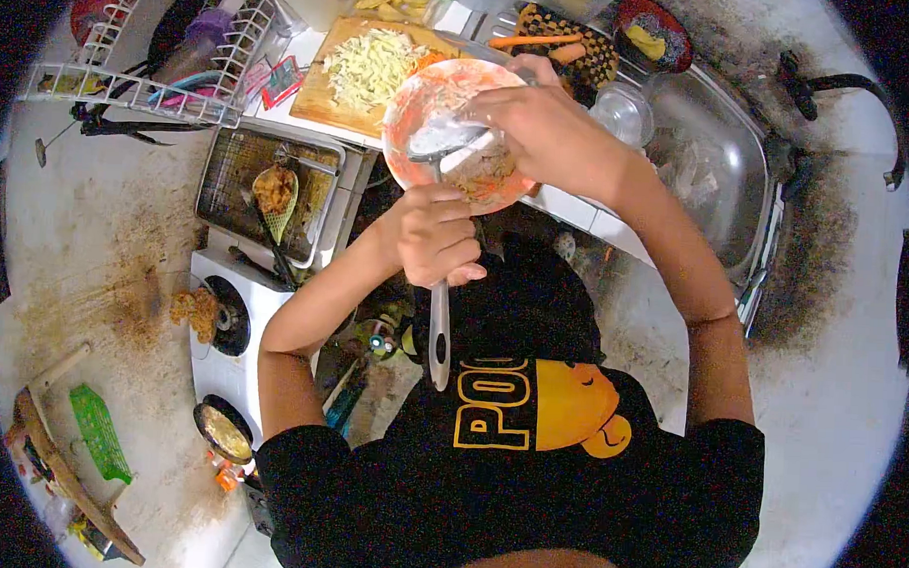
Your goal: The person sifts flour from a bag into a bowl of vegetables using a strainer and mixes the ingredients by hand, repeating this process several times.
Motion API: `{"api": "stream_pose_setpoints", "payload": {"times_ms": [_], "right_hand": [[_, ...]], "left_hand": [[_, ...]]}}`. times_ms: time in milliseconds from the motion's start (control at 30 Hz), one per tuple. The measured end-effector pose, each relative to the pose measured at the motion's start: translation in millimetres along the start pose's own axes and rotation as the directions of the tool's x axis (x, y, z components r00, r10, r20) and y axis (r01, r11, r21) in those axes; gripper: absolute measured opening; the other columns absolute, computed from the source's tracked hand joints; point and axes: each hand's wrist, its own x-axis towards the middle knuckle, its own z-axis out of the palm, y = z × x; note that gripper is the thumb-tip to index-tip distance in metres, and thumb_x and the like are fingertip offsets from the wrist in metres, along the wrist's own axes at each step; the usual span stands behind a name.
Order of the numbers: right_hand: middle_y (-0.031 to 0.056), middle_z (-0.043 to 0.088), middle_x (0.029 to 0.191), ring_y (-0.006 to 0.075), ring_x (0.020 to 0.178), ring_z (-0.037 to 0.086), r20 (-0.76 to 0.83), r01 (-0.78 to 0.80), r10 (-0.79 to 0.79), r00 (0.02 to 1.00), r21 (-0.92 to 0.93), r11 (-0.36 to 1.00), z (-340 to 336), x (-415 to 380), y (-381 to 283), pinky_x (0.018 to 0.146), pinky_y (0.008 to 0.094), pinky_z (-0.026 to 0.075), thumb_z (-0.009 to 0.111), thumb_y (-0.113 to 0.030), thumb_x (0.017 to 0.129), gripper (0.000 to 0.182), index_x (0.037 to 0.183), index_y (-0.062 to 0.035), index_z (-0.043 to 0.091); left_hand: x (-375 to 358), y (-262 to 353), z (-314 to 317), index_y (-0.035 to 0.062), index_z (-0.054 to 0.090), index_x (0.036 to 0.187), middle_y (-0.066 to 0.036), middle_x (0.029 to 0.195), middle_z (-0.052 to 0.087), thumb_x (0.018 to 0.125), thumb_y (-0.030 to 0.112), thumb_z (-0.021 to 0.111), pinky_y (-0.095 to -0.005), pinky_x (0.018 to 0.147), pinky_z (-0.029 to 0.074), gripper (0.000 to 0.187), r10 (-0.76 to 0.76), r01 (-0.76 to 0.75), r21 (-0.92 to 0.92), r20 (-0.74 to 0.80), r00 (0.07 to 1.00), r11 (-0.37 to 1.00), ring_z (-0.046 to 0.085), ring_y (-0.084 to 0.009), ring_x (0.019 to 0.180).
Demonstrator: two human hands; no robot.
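Note:
My left hand [438, 235] is wrapped round the grey handle of a large metal serving spoon [440, 329]. The spoon's head lies inside an orange-and-white bowl [402, 94], heaped with white powder. Brownish paste [481, 173] covers the bowl's near side, and orange shreds or smears line its wall. Over the bowl's right rim is my right hand [530, 116], fingers bent inward and pinched together above the powder. Something pale shows just below those fingertips; I cannot tell what they hold. The bowl overlaps the counter's front edge.
Behind the bowl, chopped pale vegetable [367, 69] lies on a wooden board [321, 101]. Right are a carrot [533, 40], clear container [622, 115] and metal sink [724, 163]. Left are a dish rack [131, 97], fryer [228, 181] with a fried piece on a skimmer, and white stove [233, 371].

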Motion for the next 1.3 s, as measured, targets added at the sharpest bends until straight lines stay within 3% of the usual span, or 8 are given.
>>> {"api": "stream_pose_setpoints", "payload": {"times_ms": [67, 167, 267, 733, 900, 967, 1067, 1300], "right_hand": [[0.0071, 0.064, 0.106, 0.0209, 0.103, 0.059, -0.319, 0.138, -0.19, 0.929, -0.179, 0.974, 8, 1, 6, 0.095, 0.0438, 0.029, 0.064, -0.014, 0.071, 0.04, 0.111, -0.0088, 0.061], [0.0094, 0.061, 0.116, 0.0213, 0.111, 0.054, 0.157, -0.045, 0.053, 0.986, -0.053, 0.998, -7, 2, 0, 0.104, 0.042, 0.023, 0.054, 0.003, 0.071, 0.044, 0.113, -0.0069, 0.06], [0.0096, 0.06, 0.118, 0.021, 0.111, 0.053, -0.215, 0.059, -0.06, 0.975, -0.011, 0.998, 9, -4, 3, 0.103, 0.0411, 0.024, 0.055, 0.002, 0.071, 0.042, 0.112, -0.0066, 0.061], [0.0126, 0.057, 0.12, 0.0271, 0.108, 0.054, -0.189, -0.027, 0.046, 0.981, 0.1, 0.995, 12, -6, 8, 0.098, 0.0402, 0.027, 0.058, -0.002, 0.069, 0.05, 0.118, -0.0102, 0.058], [0.0187, 0.059, 0.108, 0.0365, 0.1, 0.056, -0.507, -0.034, 0.155, 0.848, 0.24, 0.97, 13, -11, 32, 0.088, 0.0414, 0.042, 0.062, -0.014, 0.076, 0.036, 0.111, -0.0046, 0.059], [0.0192, 0.059, 0.107, 0.0364, 0.099, 0.057, -0.517, -0.105, 0.27, 0.812, 0.326, 0.94, 23, -19, 37, 0.087, 0.0408, 0.044, 0.064, -0.015, 0.076, 0.033, 0.108, -0.0041, 0.06], [0.0195, 0.059, 0.102, 0.0349, 0.095, 0.058, -0.484, -0.141, 0.387, 0.785, 0.468, 0.872, 19, -22, 27, 0.084, 0.0391, 0.046, 0.067, -0.015, 0.075, 0.029, 0.1, -0.0034, 0.062], [0.0154, 0.035, 0.134, 0.0343, 0.127, 0.031, -0.527, -0.197, 0.256, 0.81, 0.167, 0.966, 37, -13, -14, 0.1, 0.0477, 0.025, 0.064, -0.022, 0.079, 0.047, 0.124, -0.0182, 0.053]], "left_hand": [[8, -3, 2, 0.0125, 0.039, 0.049, 0.0, 0.048, 0.036, 0.077, 0.023, 0.062, -0.0281, 0.044, 0.038, 0.038, 0.125, -0.12, 0.058, -0.098, 0.987, 0.991, 0.044, -0.0167, 0.044], [5, -5, 8, 0.0131, 0.038, 0.049, 0.0, 0.048, 0.036, 0.076, 0.024, 0.063, -0.0281, 0.045, 0.039, 0.038, 0.117, -0.115, 0.025, -0.116, 0.986, 0.993, 0.044, -0.0166, 0.044], [3, -5, 11, 0.0134, 0.038, 0.049, 0.001, 0.048, 0.036, 0.075, 0.024, 0.063, -0.0287, 0.045, 0.039, 0.038, 0.105, -0.103, 0.033, -0.086, 0.991, 0.994, 0.045, -0.0165, 0.044], [1, -9, 2, 0.0097, 0.041, 0.05, -0.003, 0.048, 0.042, 0.081, 0.023, 0.057, -0.03, 0.043, 0.038, 0.037, -0.048, 0.033, -0.065, -0.236, 0.971, 0.997, 0.047, -0.0196, 0.043], [-3, -21, 3, 0.0113, 0.036, 0.049, -0.003, 0.046, 0.038, 0.094, 0.029, 0.041, -0.0312, 0.042, 0.039, 0.049, -0.222, 0.124, -0.187, -0.721, 0.656, 0.975, 0.039, -0.0201, 0.039], [-7, -18, -2, 0.0111, 0.035, 0.049, -0.002, 0.044, 0.04, 0.096, 0.029, 0.035, -0.0281, 0.041, 0.029, 0.05, -0.631, 0.231, -0.597, -0.767, 0.119, 0.769, 0.034, -0.0169, 0.037], [-5, -28, -16, 0.0159, 0.028, 0.05, 0.003, 0.042, 0.026, 0.097, 0.033, 0.034, -0.0269, 0.041, 0.019, 0.05, -0.778, -0.23, -0.752, -0.627, -0.043, 0.618, 0.018, -0.0109, 0.038], [-9, -37, -10, 0.0175, 0.023, 0.053, 0.005, 0.046, 0.013, 0.096, 0.037, 0.039, -0.0274, 0.044, 0.013, 0.05, -0.815, -0.334, -0.744, -0.545, -0.197, 0.578, 0.01, -0.0102, 0.042]]}}
